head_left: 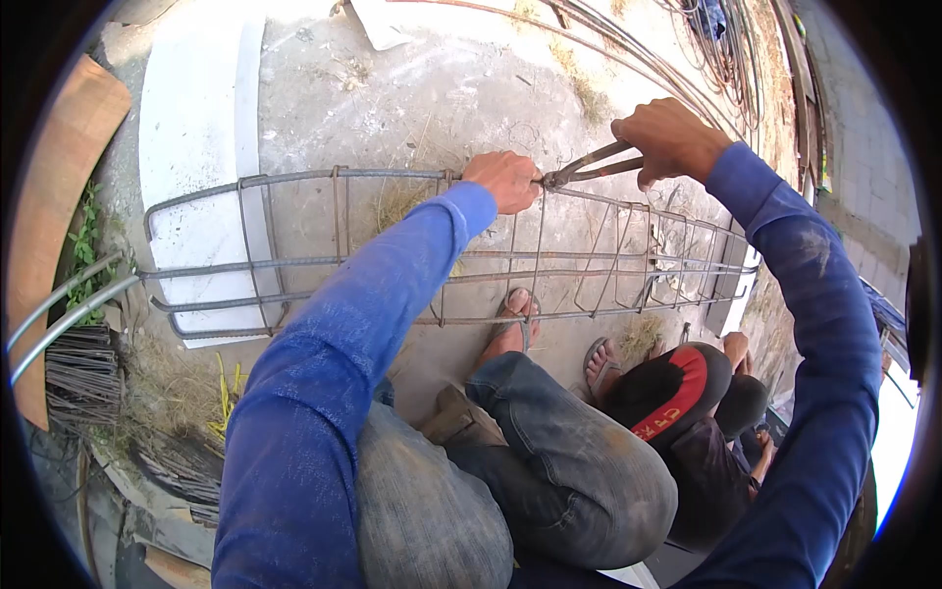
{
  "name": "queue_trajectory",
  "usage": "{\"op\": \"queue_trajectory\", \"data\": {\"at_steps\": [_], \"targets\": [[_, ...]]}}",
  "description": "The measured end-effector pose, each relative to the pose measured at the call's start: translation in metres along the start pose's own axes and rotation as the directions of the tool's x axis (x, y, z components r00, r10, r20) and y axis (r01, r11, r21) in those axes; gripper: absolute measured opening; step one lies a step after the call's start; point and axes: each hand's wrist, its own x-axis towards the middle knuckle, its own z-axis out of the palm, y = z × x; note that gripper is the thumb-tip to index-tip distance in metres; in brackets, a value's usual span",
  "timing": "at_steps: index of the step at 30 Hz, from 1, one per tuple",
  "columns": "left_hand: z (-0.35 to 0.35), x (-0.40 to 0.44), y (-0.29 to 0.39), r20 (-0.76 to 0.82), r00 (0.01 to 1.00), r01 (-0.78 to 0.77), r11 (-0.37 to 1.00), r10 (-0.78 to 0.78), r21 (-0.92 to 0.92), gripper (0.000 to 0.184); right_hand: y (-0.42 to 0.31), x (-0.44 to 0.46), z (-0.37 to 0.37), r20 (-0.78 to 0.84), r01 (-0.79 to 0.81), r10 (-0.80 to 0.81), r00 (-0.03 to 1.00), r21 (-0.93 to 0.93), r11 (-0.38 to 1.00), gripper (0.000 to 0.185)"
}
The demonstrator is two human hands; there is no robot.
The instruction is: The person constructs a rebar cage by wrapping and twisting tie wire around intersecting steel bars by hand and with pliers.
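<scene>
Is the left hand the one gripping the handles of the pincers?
No, the right hand grips the handles of the pincers, while the left hand is at the upper bar of the steel cage.

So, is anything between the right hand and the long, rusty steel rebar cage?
Only the dark, long-handled metal pincers that the right hand holds; their head is at the upper bar of the cage, beside the left hand. Nothing else visible stands in the way.

Sunlit, dusty concrete ground beside a grey block wall.
</scene>
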Motion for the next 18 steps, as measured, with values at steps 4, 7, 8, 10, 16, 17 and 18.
{"op": "queue_trajectory", "data": {"at_steps": [4,7,8,10,16,17,18], "targets": [[0.002,-0.001,0.0,-0.041,0.999,-0.022,1.0,0.021,-0.014,0.038,0.008,0.008,0.0,0.36,-0.21,0.104,0.927,0.267,0.94,0.041],[-0.001,-0.003,0.001,-0.034,0.999,-0.022,1.0,0.021,-0.015,0.037,0.018,0.018,-0.013,0.63,-0.371,0.05,0.775,0.389,0.843,0.046],[-0.002,-0.004,0.003,-0.024,1.0,-0.013,1.0,0.013,-0.01,0.037,0.016,0.018,-0.008,0.429,-0.224,0.071,0.901,0.317,0.922,0.047],[-0.004,-0.003,0.001,-0.026,1.0,-0.005,1.0,0.005,-0.013,0.037,0.017,0.012,0.014,-0.027,0.006,-0.004,1.0,0.057,0.998,0.048],[0.0,-0.001,0.0,-0.045,0.999,-0.029,1.0,0.028,-0.012,0.039,0.027,-0.007,0.038,-0.434,0.156,-0.29,0.853,-0.319,0.935,0.041],[-0.001,-0.001,0.001,-0.033,0.999,-0.019,1.0,0.018,-0.016,0.039,0.027,-0.004,0.038,-0.39,0.133,-0.226,0.893,-0.251,0.959,0.041],[0.0,-0.002,0.001,-0.021,1.0,-0.006,1.0,0.005,-0.02,0.039,0.023,0.002,0.032,-0.341,0.106,-0.164,0.925,-0.183,0.977,0.041]]}}
